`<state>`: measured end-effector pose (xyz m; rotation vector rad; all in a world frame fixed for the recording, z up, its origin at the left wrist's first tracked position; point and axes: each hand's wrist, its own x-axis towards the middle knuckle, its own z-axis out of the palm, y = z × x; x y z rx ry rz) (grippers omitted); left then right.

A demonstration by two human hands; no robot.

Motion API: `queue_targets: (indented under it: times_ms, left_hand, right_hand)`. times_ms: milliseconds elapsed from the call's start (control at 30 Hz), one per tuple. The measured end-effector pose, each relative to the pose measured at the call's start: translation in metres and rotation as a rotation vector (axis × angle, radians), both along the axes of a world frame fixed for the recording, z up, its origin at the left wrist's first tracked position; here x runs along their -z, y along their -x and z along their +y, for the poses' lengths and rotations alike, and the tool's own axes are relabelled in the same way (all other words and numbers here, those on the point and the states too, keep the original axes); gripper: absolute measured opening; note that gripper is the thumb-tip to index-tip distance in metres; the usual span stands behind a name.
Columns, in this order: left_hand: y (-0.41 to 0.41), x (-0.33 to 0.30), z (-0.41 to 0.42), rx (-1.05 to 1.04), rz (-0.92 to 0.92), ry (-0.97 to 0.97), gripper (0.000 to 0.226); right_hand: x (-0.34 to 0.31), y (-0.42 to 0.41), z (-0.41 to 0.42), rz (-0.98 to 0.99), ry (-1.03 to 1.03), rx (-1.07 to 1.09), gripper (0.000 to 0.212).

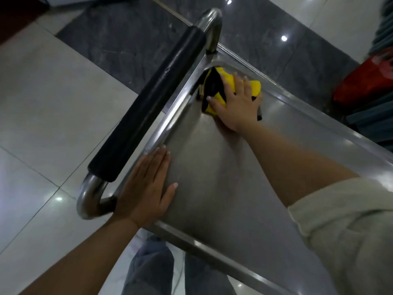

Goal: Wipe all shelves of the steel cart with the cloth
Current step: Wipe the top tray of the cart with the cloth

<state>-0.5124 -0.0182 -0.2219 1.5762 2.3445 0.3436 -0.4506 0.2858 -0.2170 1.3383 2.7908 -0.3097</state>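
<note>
On the top shelf of the steel cart, right hand lay palm down over the cloth, arm stretched forward from a rolled pale sleeve. Fingers were spread flat, pressing the cloth to the steel rather than gripping it. Cloth, yellow with black, sat bunched in the far corner of the shelf, up against the raised rim near the handle post. Left hand rested flat on the near corner, fingers straight and together, thumb out, holding nothing; its heel overlapped the rim beside the handle's lower bend.

Count: one cloth, one shelf visible, two hands, one push handle with a black foam sleeve on a steel tube.

Around: glossy pale floor tiles and a dark stone strip beyond the cart; a red item, possibly a plastic bag, blurred at right edge; the person's grey trouser legs below the shelf. Lower shelves were hidden by the top one.
</note>
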Motion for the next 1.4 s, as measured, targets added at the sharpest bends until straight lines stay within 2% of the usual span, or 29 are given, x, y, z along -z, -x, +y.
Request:
queue_targets:
  times_ms: [100,200,300,467,667,800,933,1100,1233,1400]
  left_hand:
    - [0.003,0.005,0.003,0.033,0.048,0.013,0.065]
    - [0.004,0.008,0.004,0.066,0.053,0.01,0.06]
    - [0.006,0.004,0.003,0.083,0.014,-0.012,0.06]
    - [0.008,-0.011,0.002,0.123,-0.047,-0.094,0.058]
    - [0.002,-0.018,-0.003,0.166,-0.049,-0.02,0.059]
    - [-0.003,-0.012,-0.021,0.169,0.023,0.054,0.068]
    - [-0.001,-0.001,-0.047,0.22,0.012,0.109,0.088]
    - [0.004,-0.004,-0.045,0.174,-0.026,0.097,0.086]
    - [0.004,-0.005,-0.047,0.202,0.025,0.135,0.085]
    - [0.001,-0.004,-0.05,0.245,0.143,0.12,0.092]
  right_hand:
    - [0.0,0.018,-0.006,0.01,-0.036,0.101,0.064]
    - [-0.004,0.0,-0.031,-0.017,-0.059,-0.008,0.063]
    - [-0.006,-0.037,-0.078,-0.018,-0.073,-0.1,0.064]
    - [-0.004,-0.109,-0.178,0.004,-0.117,-0.117,0.061]
    - [-0.003,-0.194,-0.258,-0.047,-0.159,-0.116,0.065]
    - [-0.01,-0.207,-0.271,-0.087,-0.146,-0.026,0.065]
    - [-0.017,-0.147,-0.277,-0.095,-0.121,0.162,0.065]
    - [-0.012,-0.082,-0.27,-0.058,-0.101,0.114,0.064]
    - [-0.008,-0.117,-0.259,-0.055,-0.172,-0.048,0.062]
    - [-0.006,-0.196,-0.262,-0.106,-0.2,0.129,0.064]
